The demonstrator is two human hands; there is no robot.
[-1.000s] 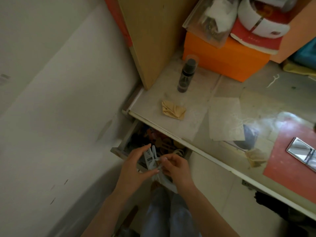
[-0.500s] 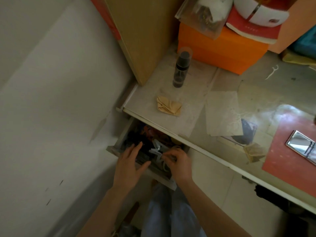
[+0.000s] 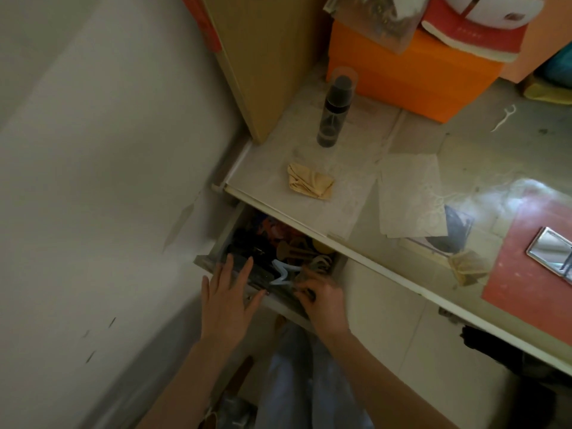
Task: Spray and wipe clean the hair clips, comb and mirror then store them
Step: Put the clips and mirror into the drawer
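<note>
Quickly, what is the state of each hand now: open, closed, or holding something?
Left hand: open, fingers straight and spread over the drawer front edge.
Right hand: fingers curled at the pale blue hair clip; whether it grips the clip cannot be told.

Mirror [image 3: 554, 255] cut by right edge; drawer [image 3: 216, 239] contents dim, blurred; right hand [image 3: 323, 297] fingers' grip unclear.

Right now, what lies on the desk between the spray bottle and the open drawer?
In the head view, a crumpled tan cloth lies between spray bottle and drawer.
</note>
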